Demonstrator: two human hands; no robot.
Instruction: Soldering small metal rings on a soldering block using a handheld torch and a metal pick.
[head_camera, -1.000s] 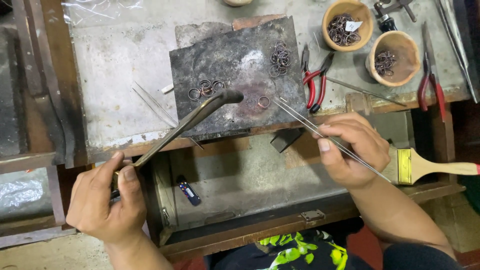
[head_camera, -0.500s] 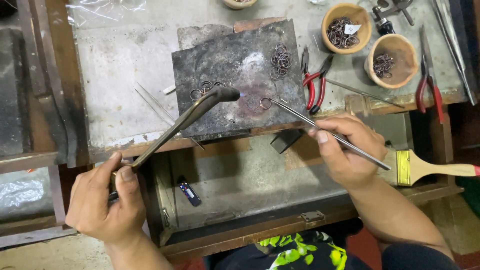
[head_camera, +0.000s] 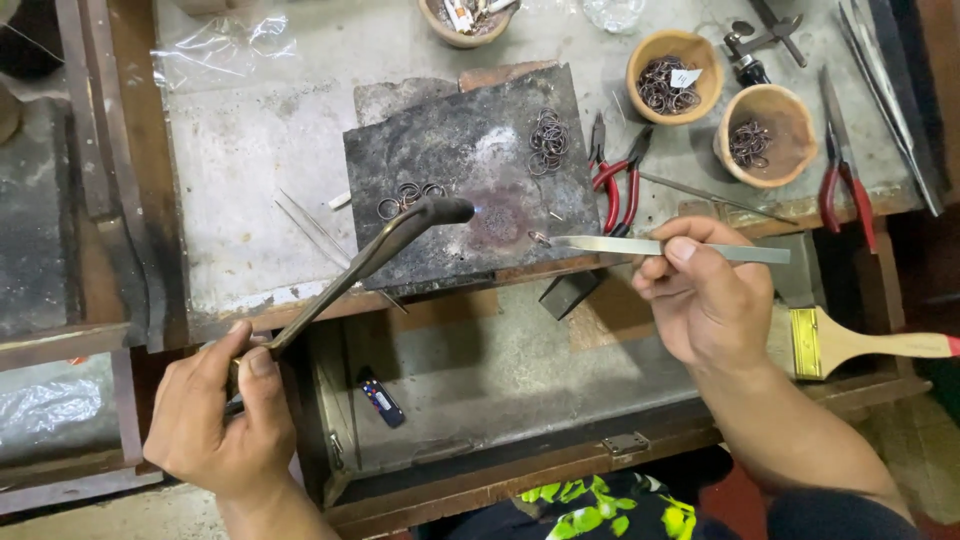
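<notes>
Head view: my left hand (head_camera: 222, 420) fingers grip the torch (head_camera: 385, 245); right hand (head_camera: 705, 300) fingers pinch tweezers (head_camera: 660, 247) holding a ring (head_camera: 539, 239) over the charred block (head_camera: 450, 150). Two wooden bowls (head_camera: 767, 135) on the worktop hold rings.

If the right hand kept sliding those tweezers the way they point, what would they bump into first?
Probably the torch tip. The right hand aims its tweezers leftward over the dark block, gripping a small ring. Heights are hard to judge, so they might pass underneath.
</notes>
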